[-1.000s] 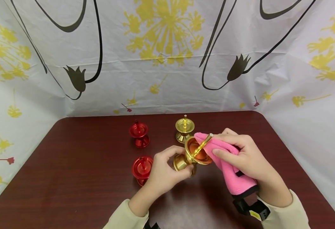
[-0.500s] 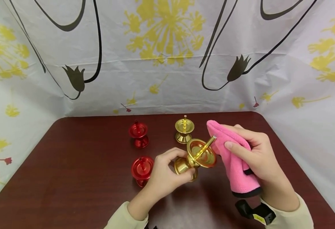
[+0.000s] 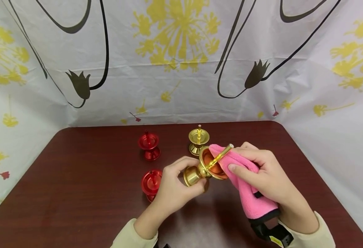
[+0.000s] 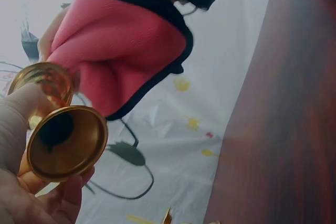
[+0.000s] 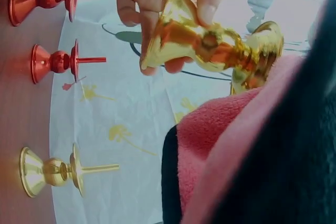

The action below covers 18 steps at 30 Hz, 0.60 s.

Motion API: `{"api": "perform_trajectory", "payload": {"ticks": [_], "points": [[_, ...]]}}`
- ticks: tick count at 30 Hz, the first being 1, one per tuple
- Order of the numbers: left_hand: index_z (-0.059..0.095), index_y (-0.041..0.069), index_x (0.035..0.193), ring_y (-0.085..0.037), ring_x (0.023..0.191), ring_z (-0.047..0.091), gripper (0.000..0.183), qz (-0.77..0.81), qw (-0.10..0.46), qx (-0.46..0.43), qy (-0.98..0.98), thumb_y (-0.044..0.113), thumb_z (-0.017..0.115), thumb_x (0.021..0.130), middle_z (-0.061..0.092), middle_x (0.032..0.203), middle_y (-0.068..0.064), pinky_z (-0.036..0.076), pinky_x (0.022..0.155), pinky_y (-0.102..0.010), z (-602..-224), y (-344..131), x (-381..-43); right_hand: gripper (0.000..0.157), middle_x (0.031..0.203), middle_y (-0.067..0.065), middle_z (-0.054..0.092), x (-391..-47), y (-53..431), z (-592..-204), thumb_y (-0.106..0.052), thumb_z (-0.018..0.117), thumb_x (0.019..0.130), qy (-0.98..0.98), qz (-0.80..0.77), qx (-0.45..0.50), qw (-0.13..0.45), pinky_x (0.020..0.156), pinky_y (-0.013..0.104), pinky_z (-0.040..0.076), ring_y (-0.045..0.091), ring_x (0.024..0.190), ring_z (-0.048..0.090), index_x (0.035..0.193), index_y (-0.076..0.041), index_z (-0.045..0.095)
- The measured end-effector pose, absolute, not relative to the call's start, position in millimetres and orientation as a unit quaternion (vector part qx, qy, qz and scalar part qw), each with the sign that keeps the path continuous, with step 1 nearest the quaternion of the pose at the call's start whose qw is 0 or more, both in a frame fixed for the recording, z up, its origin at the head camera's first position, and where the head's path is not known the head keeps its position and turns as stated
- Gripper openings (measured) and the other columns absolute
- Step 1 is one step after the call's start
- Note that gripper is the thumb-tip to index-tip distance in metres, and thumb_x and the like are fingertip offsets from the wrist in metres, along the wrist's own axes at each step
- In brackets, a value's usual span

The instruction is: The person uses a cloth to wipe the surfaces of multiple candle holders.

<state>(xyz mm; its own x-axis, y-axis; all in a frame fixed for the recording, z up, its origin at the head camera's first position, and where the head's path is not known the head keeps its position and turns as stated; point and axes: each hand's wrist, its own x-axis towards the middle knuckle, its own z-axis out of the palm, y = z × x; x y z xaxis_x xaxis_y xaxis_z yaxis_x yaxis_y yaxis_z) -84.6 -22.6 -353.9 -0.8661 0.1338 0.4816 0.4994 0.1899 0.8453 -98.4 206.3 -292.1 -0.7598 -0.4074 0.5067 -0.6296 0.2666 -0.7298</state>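
My left hand (image 3: 173, 189) grips a gold candle holder (image 3: 193, 175) by its foot, tilted so its dish and central stem point up and right. In the left wrist view the hollow underside of its foot (image 4: 79, 150) faces the camera. A pink cloth (image 3: 257, 205) with black edging is pinched and bunched in my right hand (image 3: 262, 172). Its folded tip lies against the dish's right side and covers part of the inside. The right wrist view shows the cloth's plush surface (image 5: 210, 135) right at the dish.
A second gold candle holder (image 3: 198, 137) stands upright behind the held one. Two red candle holders stand to the left, one at the back (image 3: 148, 142) and a nearer one (image 3: 151, 182) partly behind my left hand. A patterned curtain surrounds the dark wooden table (image 3: 76, 193).
Half a second ago the cloth was drawn off the dish, up and right. It has come back left onto the dish, where it was a second ago. The candle holder has tipped slightly.
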Motion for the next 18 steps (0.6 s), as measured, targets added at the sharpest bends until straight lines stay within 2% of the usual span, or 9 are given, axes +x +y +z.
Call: {"api": "perform_trajectory", "payload": {"ticks": [5, 9, 15, 18], "points": [[0.072, 0.015, 0.098, -0.009, 0.089, 0.065, 0.031, -0.589, 0.159, -0.210, -0.764, 0.005, 0.080, 0.070, 0.072, 0.098, 0.005, 0.057, 0.076, -0.024, -354.3, -26.2, -87.1, 0.030, 0.078, -0.010, 0.063, -97.4, 206.8, -292.7, 0.004, 0.073, 0.081, -0.817, 0.455, 0.334, 0.117, 0.060, 0.023, 0.042, 0.006, 0.078, 0.050, 0.098, -0.021, 0.076], [0.072, 0.014, 0.097, -0.010, 0.087, 0.065, 0.031, -0.589, 0.162, -0.209, -0.764, 0.004, 0.080, 0.069, 0.072, 0.098, 0.003, 0.058, 0.073, -0.026, -354.7, -28.1, -89.0, 0.029, 0.077, -0.013, 0.061, -96.2, 211.5, -291.7, -0.002, 0.074, 0.083, -0.841, 0.420, 0.327, 0.099, 0.059, 0.022, 0.042, 0.005, 0.077, 0.049, 0.098, -0.028, 0.075], [0.072, 0.011, 0.098, -0.010, 0.087, 0.064, 0.031, -0.581, 0.158, -0.212, -0.770, 0.003, 0.081, 0.069, 0.073, 0.098, 0.002, 0.058, 0.072, -0.026, -355.3, -30.6, -89.9, 0.025, 0.074, -0.010, 0.053, -101.8, 219.3, -291.7, -0.005, 0.073, 0.086, -0.845, 0.398, 0.354, 0.056, 0.056, 0.022, 0.041, 0.005, 0.073, 0.048, 0.085, -0.031, 0.072], [0.072, 0.011, 0.098, -0.010, 0.087, 0.064, 0.031, -0.573, 0.158, -0.217, -0.774, 0.004, 0.081, 0.069, 0.073, 0.098, 0.002, 0.058, 0.072, -0.025, -355.4, -30.8, -91.0, 0.026, 0.075, -0.010, 0.054, -103.1, 222.9, -290.5, -0.004, 0.071, 0.086, -0.837, 0.406, 0.365, 0.030, 0.058, 0.023, 0.042, 0.005, 0.072, 0.049, 0.089, -0.029, 0.075]]}}
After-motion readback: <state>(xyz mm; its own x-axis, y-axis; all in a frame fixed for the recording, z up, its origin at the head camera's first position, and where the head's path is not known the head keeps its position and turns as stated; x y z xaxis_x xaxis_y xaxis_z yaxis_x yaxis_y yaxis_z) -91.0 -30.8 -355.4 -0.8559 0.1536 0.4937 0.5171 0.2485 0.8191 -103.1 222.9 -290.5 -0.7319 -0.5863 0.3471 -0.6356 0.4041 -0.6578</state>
